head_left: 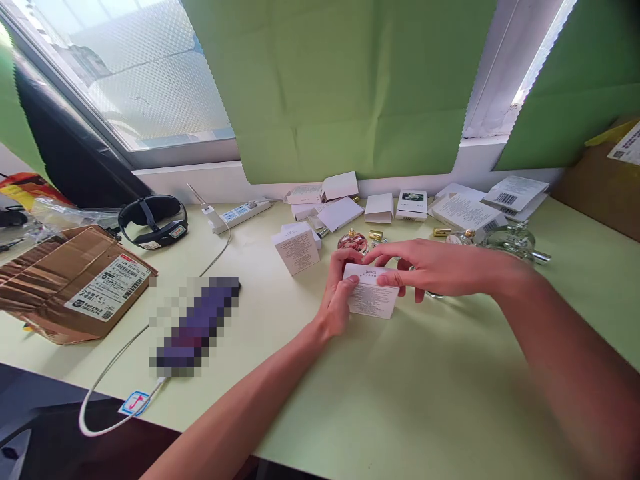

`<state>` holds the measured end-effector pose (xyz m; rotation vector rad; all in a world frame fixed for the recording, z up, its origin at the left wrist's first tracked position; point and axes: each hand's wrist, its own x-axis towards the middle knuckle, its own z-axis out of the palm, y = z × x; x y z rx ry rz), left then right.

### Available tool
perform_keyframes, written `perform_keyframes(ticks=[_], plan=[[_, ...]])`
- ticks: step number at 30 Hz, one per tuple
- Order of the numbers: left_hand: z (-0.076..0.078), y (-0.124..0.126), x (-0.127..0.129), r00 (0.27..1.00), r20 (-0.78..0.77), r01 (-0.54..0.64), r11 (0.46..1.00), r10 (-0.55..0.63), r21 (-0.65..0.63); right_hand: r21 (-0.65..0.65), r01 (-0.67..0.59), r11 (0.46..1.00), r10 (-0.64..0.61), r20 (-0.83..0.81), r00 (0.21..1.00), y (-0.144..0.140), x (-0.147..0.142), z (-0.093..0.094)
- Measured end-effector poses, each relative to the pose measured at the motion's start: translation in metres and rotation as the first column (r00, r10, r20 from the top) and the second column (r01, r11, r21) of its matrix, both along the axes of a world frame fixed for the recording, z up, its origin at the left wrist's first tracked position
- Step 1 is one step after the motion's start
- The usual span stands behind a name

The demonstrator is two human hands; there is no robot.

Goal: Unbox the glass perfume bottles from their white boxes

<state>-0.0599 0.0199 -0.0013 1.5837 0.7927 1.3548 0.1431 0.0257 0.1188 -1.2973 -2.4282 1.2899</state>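
A small white printed box (pixel 371 299) stands on the pale green table (pixel 400 400), held between both hands. My left hand (pixel 337 300) grips its left side, thumb on the front. My right hand (pixel 430 267) lies over its top, fingers pinching the upper edge. Just behind the hands sits a round pink perfume bottle (pixel 353 241) with a gold cap. Another white box (pixel 297 250) stands upright to the left of it.
Several white boxes (pixel 380 208) and papers (pixel 470 210) line the wall under the green paper. Glass bottles (pixel 515 239) sit at right. A cardboard parcel (pixel 70 280), headband (pixel 153 220), power strip (pixel 240 215) and white cable (pixel 115 367) lie at left.
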Motion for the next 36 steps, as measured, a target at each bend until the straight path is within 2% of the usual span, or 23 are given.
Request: perform_keyframes(ticks=[8,15,20,27,32,36], plan=[[-0.001,0.0,0.002,0.999,0.007,-0.032,0.999,0.032,-0.002,-0.113,0.037,0.993,-0.041,-0.031,0.999,0.002,-0.003,-0.005],[-0.007,-0.002,0.001,0.999,-0.017,-0.05,0.999,0.051,0.013,-0.028,0.054,0.998,-0.052,0.051,0.997,-0.004,-0.003,-0.003],[-0.002,-0.005,0.003,0.998,-0.03,-0.062,0.998,0.061,-0.018,-0.054,0.045,0.998,-0.042,0.046,0.998,-0.005,-0.007,-0.002],[0.0,-0.004,0.004,0.998,-0.029,-0.06,0.998,0.06,0.006,-0.099,0.107,0.989,-0.096,0.106,0.99,-0.005,-0.011,0.0],[-0.002,-0.001,0.002,0.994,-0.081,-0.071,0.997,0.074,0.044,0.004,0.071,0.997,-0.071,0.091,0.993,-0.006,-0.01,-0.001],[-0.004,0.002,-0.003,0.983,-0.147,-0.089,0.984,0.112,0.153,0.133,0.077,0.988,-0.092,0.11,0.99,-0.009,-0.006,0.003]])
